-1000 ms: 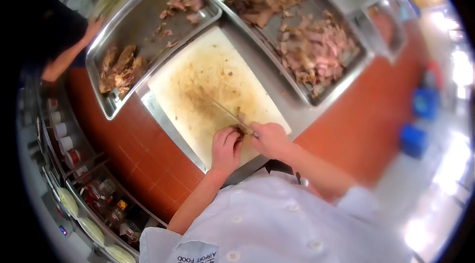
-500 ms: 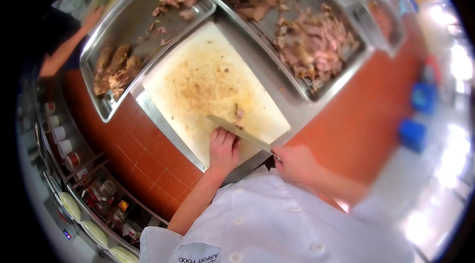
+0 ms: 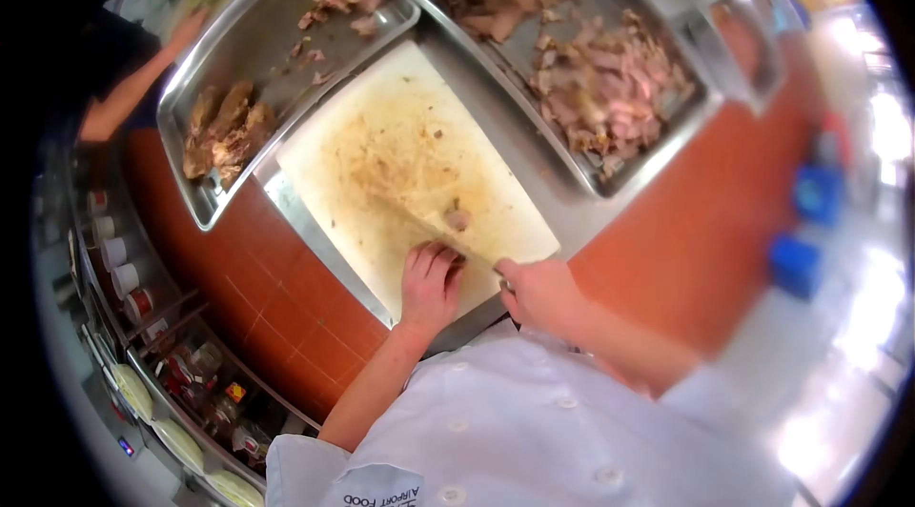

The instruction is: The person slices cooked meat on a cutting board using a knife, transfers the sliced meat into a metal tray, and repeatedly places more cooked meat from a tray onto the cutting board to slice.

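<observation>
My right hand (image 3: 545, 295) is wrapped round the handle of a long knife (image 3: 434, 233), whose blade lies slantwise over the white cutting board (image 3: 357, 140) and points to the upper left. My left hand (image 3: 429, 290) is at the board's near edge, fingers curled on a small dark piece of meat (image 3: 458, 260) mostly hidden beneath them, close beside the blade. A small slice of meat (image 3: 457, 219) rests on the board just beyond the blade. Brown juice and crumbs stain the board's middle.
A metal tray (image 3: 276, 40) at upper left bears large cooked meat chunks (image 3: 227, 131) and scraps. Another tray (image 3: 596, 178) at upper right holds heaps of sliced meat (image 3: 610, 83). A co-worker's arms (image 3: 133, 92) reach over greens at far left. Shelves with cups (image 3: 124, 278) stand at left.
The knife and my right hand have moved up and left across the board. The slice beyond the blade shows larger now. My left hand has stayed nearly in place.
</observation>
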Demonstrator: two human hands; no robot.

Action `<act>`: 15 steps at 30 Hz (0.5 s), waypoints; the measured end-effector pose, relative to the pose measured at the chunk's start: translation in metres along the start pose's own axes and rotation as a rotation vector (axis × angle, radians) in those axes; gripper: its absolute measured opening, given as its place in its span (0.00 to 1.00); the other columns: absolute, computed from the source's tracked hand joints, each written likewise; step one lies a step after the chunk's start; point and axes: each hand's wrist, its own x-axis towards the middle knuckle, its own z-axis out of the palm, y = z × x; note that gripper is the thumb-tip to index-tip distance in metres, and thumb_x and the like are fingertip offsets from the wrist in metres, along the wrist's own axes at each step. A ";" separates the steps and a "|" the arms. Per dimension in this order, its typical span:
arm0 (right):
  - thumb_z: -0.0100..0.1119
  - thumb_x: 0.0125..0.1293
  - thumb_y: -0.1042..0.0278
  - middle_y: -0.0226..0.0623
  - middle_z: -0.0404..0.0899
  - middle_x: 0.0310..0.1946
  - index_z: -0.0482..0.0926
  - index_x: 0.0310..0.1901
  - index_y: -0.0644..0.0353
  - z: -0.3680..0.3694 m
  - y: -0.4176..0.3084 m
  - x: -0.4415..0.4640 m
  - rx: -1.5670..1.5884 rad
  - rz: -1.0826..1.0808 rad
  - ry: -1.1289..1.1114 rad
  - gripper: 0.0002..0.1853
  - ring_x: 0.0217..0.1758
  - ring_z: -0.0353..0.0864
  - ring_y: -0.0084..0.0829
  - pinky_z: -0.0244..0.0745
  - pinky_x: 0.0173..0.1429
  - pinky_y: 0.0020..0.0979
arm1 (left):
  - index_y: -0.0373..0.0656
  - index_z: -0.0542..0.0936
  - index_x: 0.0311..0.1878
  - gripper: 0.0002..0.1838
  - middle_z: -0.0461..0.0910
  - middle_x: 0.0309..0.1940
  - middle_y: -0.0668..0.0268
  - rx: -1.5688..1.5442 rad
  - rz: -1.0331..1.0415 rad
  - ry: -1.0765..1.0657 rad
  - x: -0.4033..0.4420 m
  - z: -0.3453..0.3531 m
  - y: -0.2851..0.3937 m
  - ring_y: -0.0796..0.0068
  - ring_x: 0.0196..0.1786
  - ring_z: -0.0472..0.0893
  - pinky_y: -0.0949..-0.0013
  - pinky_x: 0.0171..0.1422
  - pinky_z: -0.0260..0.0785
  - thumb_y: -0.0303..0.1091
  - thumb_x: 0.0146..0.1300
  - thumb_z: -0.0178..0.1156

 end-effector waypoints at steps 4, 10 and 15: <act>0.60 0.67 0.67 0.46 0.82 0.24 0.79 0.47 0.60 -0.002 0.005 -0.035 0.030 0.033 -0.035 0.10 0.29 0.84 0.53 0.77 0.35 0.55 | 0.38 0.84 0.56 0.21 0.81 0.54 0.51 0.035 0.003 -0.019 -0.002 0.002 -0.004 0.43 0.56 0.77 0.49 0.61 0.73 0.20 0.56 0.66; 0.60 0.65 0.69 0.46 0.82 0.24 0.78 0.47 0.60 0.005 0.006 -0.020 0.009 0.044 -0.081 0.10 0.29 0.84 0.53 0.76 0.35 0.53 | 0.38 0.84 0.56 0.21 0.81 0.53 0.51 0.010 0.013 -0.017 0.001 0.001 -0.002 0.42 0.55 0.77 0.48 0.60 0.72 0.20 0.56 0.66; 0.61 0.65 0.68 0.46 0.82 0.24 0.78 0.44 0.58 -0.004 0.016 -0.038 0.034 0.085 -0.114 0.08 0.29 0.84 0.54 0.77 0.35 0.53 | 0.38 0.84 0.54 0.19 0.81 0.55 0.52 -0.011 -0.037 -0.030 -0.002 0.003 -0.005 0.42 0.59 0.77 0.49 0.64 0.72 0.20 0.57 0.66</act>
